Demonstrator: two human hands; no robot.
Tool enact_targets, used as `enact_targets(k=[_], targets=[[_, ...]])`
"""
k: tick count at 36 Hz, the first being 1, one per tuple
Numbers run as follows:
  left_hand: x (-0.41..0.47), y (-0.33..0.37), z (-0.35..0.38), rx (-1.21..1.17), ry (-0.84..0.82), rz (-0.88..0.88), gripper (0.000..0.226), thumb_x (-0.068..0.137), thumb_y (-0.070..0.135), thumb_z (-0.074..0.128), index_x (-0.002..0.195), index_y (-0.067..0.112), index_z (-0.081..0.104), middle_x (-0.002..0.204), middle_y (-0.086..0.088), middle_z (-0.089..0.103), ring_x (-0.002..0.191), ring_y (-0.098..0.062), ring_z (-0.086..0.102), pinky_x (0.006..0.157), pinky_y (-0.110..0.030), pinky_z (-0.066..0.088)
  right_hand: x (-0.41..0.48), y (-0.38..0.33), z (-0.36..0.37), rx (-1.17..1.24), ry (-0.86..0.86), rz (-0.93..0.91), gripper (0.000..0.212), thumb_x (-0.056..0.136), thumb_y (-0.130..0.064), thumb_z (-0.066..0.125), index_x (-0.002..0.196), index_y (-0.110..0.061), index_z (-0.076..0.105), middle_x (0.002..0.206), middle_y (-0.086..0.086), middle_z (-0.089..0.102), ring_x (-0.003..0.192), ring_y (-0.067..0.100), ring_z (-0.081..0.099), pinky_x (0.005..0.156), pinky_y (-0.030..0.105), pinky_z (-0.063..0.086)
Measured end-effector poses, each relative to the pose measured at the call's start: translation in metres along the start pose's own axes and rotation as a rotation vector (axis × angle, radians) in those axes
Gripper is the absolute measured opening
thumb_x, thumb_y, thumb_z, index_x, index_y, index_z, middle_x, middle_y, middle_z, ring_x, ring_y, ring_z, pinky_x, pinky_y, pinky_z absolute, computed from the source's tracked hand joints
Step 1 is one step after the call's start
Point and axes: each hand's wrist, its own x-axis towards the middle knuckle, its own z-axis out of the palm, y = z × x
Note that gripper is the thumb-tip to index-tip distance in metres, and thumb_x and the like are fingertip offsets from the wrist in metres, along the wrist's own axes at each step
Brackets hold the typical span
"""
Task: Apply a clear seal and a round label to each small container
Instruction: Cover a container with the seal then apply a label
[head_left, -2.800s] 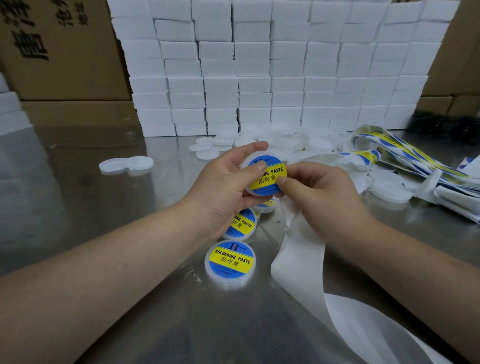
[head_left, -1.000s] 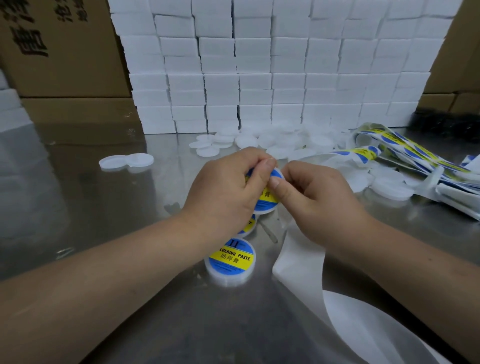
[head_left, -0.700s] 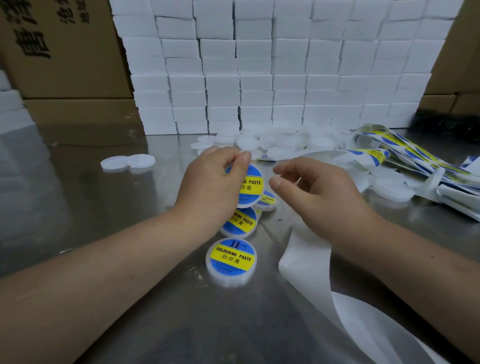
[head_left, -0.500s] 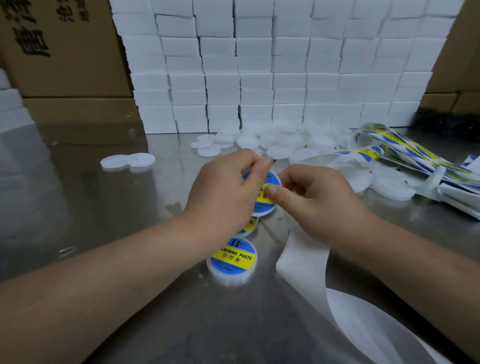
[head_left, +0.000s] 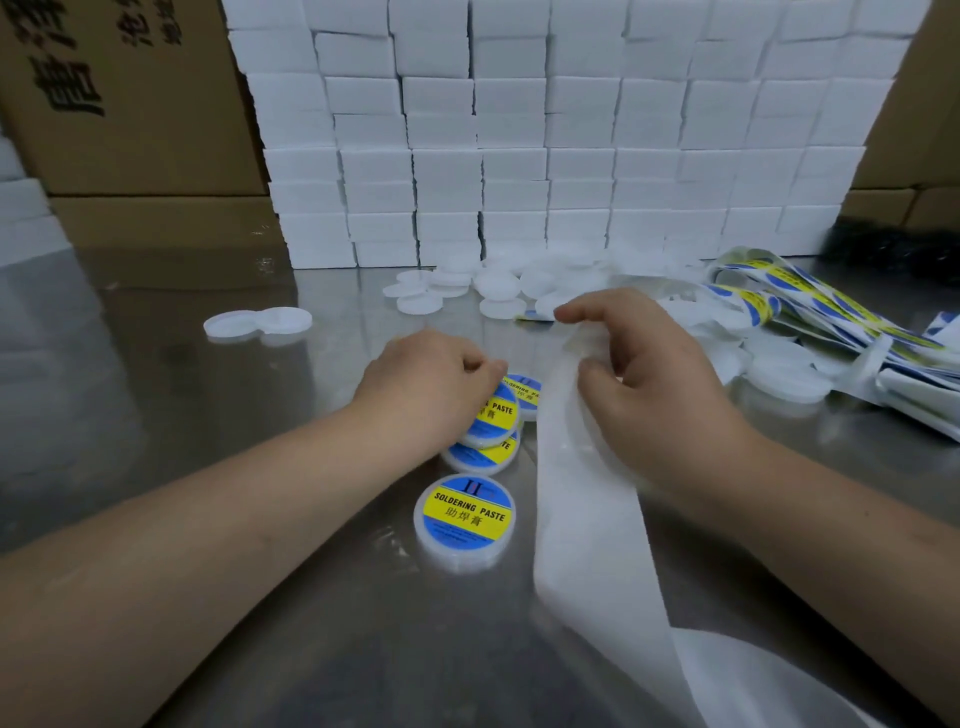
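My left hand (head_left: 434, 382) grips a small round container (head_left: 496, 418) with a blue and yellow soldering paste label, holding it low over two other labelled containers (head_left: 485, 454) on the steel table. A third labelled container (head_left: 465, 514) lies flat nearer to me. My right hand (head_left: 649, 384) holds the white backing strip (head_left: 587, 519), fingers curled round its upper end. The strip trails down toward me. Unlabelled white containers (head_left: 498, 291) lie heaped at the back.
A wall of white boxes (head_left: 545, 130) stands behind the heap. Strips of blue and yellow labels (head_left: 810, 306) lie at the right. Two loose white lids (head_left: 257, 322) sit at the left. Cardboard cartons (head_left: 130, 104) close off the left rear.
My left hand has lowered the labelled container onto the pile of finished ones. My right hand left the container, moved right and up, and now grasps the backing strip.
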Motion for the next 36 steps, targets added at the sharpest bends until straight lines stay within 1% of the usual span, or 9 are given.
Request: enact_targets(k=[3, 5, 8, 12, 18, 25, 29, 32, 36], targets=[[0.001, -0.001, 0.001, 0.114, 0.029, 0.022, 0.032, 0.083, 0.044, 0.058, 0.114, 0.035, 0.061, 0.124, 0.000, 0.053, 0.118, -0.021, 0.045, 0.095, -0.033, 0.038, 0.000, -0.003, 0.001, -0.012, 0.021, -0.115, 0.045, 0.076, 0.012, 0.049, 0.111, -0.014, 0.058, 0.105, -0.016, 0.048, 0.082, -0.003, 0.048, 0.073, 0.007, 0.036], [0.000, 0.000, 0.000, 0.101, 0.123, 0.114, 0.031, 0.084, 0.041, 0.058, 0.114, 0.033, 0.061, 0.116, 0.002, 0.054, 0.115, -0.019, 0.045, 0.096, -0.034, 0.036, -0.001, -0.005, 0.001, 0.001, 0.022, -0.174, 0.042, 0.077, 0.010, 0.050, 0.111, -0.012, 0.058, 0.111, -0.010, 0.047, 0.086, 0.007, 0.049, 0.073, 0.012, 0.040], [-0.006, 0.009, -0.002, -0.251, 0.192, 0.229, 0.022, 0.092, 0.034, 0.048, 0.093, 0.023, 0.067, 0.086, 0.008, 0.061, 0.093, -0.010, 0.054, 0.081, -0.022, 0.038, -0.002, -0.009, 0.001, 0.041, 0.029, -0.229, 0.040, 0.078, 0.003, 0.050, 0.112, -0.017, 0.056, 0.117, -0.008, 0.046, 0.089, 0.012, 0.052, 0.072, 0.017, 0.044], [-0.013, 0.021, -0.006, -0.669, 0.015, 0.189, 0.038, 0.098, 0.034, 0.031, 0.084, 0.030, 0.067, 0.081, 0.017, 0.068, 0.080, 0.009, 0.059, 0.067, 0.000, 0.039, -0.003, -0.013, 0.000, 0.094, 0.033, -0.287, 0.045, 0.079, 0.000, 0.054, 0.112, -0.031, 0.045, 0.124, -0.013, 0.040, 0.068, -0.001, 0.054, 0.071, 0.017, 0.046], [-0.014, 0.025, -0.006, -0.815, -0.117, 0.114, 0.032, 0.095, 0.034, 0.042, 0.086, 0.020, 0.069, 0.088, 0.000, 0.072, 0.086, -0.012, 0.067, 0.078, -0.024, 0.049, -0.004, -0.014, 0.001, 0.115, -0.004, -0.291, 0.051, 0.080, -0.006, 0.056, 0.119, -0.034, 0.039, 0.125, -0.024, 0.035, 0.069, -0.001, 0.057, 0.073, 0.021, 0.049], [-0.007, 0.022, -0.006, -1.038, -0.013, -0.026, 0.012, 0.086, 0.021, 0.059, 0.078, 0.023, 0.069, 0.073, 0.004, 0.071, 0.070, -0.011, 0.067, 0.064, -0.024, 0.052, -0.008, -0.017, -0.001, 0.116, 0.083, -0.284, 0.048, 0.078, -0.021, 0.062, 0.114, -0.037, 0.037, 0.117, -0.020, 0.040, 0.068, 0.001, 0.059, 0.069, 0.011, 0.045], [-0.003, 0.022, -0.008, -1.117, 0.096, -0.090, 0.010, 0.085, 0.015, 0.061, 0.079, 0.023, 0.065, 0.077, 0.005, 0.066, 0.074, -0.011, 0.061, 0.070, -0.023, 0.050, -0.006, -0.015, -0.003, 0.145, 0.228, -0.076, 0.008, 0.077, -0.042, 0.045, 0.082, -0.037, 0.042, 0.060, -0.019, 0.044, 0.052, 0.004, 0.047, 0.053, 0.013, 0.032], [-0.002, 0.023, -0.010, -1.089, 0.137, -0.094, 0.011, 0.085, 0.014, 0.060, 0.080, 0.023, 0.064, 0.077, 0.007, 0.061, 0.073, -0.010, 0.055, 0.077, -0.028, 0.050, -0.001, -0.008, -0.002, 0.088, 0.196, 0.087, 0.040, 0.079, -0.054, 0.032, 0.066, -0.020, 0.047, 0.057, -0.005, 0.051, 0.055, 0.009, 0.045, 0.055, 0.028, 0.035], [-0.004, 0.025, -0.012, -1.045, 0.105, -0.089, 0.010, 0.085, 0.016, 0.060, 0.081, 0.024, 0.063, 0.084, 0.003, 0.062, 0.080, -0.014, 0.056, 0.082, -0.036, 0.049, 0.002, 0.002, 0.005, 0.243, 0.047, 0.419, 0.053, 0.080, -0.061, 0.028, 0.063, -0.023, 0.060, 0.059, -0.013, 0.064, 0.052, 0.005, 0.054, 0.064, 0.029, 0.042]])
